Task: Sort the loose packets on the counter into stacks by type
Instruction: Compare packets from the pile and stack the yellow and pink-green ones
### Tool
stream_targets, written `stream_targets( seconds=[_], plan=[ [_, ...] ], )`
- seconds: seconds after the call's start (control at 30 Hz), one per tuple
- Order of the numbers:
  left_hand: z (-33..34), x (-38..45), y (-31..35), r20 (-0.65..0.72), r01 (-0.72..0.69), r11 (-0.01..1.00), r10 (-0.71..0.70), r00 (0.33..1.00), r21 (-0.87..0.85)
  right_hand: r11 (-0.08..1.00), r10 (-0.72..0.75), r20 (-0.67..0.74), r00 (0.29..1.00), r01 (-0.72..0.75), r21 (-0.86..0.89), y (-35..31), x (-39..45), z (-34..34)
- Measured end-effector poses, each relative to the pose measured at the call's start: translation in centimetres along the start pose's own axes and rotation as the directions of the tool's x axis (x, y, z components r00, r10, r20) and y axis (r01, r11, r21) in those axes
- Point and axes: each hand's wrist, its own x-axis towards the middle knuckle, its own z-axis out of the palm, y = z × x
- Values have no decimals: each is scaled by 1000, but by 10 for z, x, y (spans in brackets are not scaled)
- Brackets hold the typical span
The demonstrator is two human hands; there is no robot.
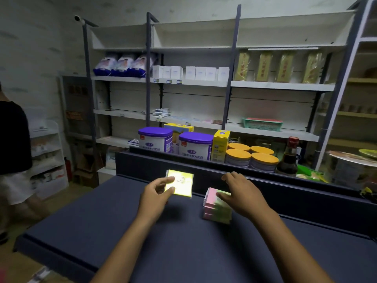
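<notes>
On the dark blue counter (183, 242) the left hand (157, 193) pinches a yellow-green packet (180, 183), thumb on its top face and fingers along its left edge; the packet sits just left of the stack of packets (216, 207). That stack, pink with green on its right side, stands on the counter under the right hand (242, 190), whose thumb rests on the top packet while the other fingers are spread loosely above it. The stack is blurred, so whether the fingers grip it is hard to tell. Behind the stack, past the counter's raised back edge, stand two tins with purple lids (195, 146), a yellow box (220, 146), four tubs with orange lids (252, 158) and a dark bottle with a red cap (289, 156). Far left of the stack stands another person in a dark top (12, 139).
</notes>
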Motion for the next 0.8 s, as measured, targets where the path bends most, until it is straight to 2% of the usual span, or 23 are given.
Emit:
stream_targets(
  seconds=[0.13,0.33,0.47,0.6,0.7,0.8],
  plan=[
    [-8,26,-25,67,46,995,-52,996,90,999,44,2,999,-44,-13,-12,11,4],
    [-15,55,-55,233,29,952,-104,967,305,995,101,-5,995,-101,1,-28,19,15],
    [-18,56,-61,334,-98,850,-95,938,517,992,125,-16,992,-125,11,-34,17,18],
    [-24,51,-63,390,-271,662,-35,920,699,990,144,-35,989,-143,17,-39,17,17],
    [-24,47,-60,397,-316,580,-13,918,751,987,158,-28,987,-157,12,-41,13,15],
    [-21,45,-53,407,-358,557,40,913,749,984,179,-16,984,-178,8,-37,3,9]
  ],
)
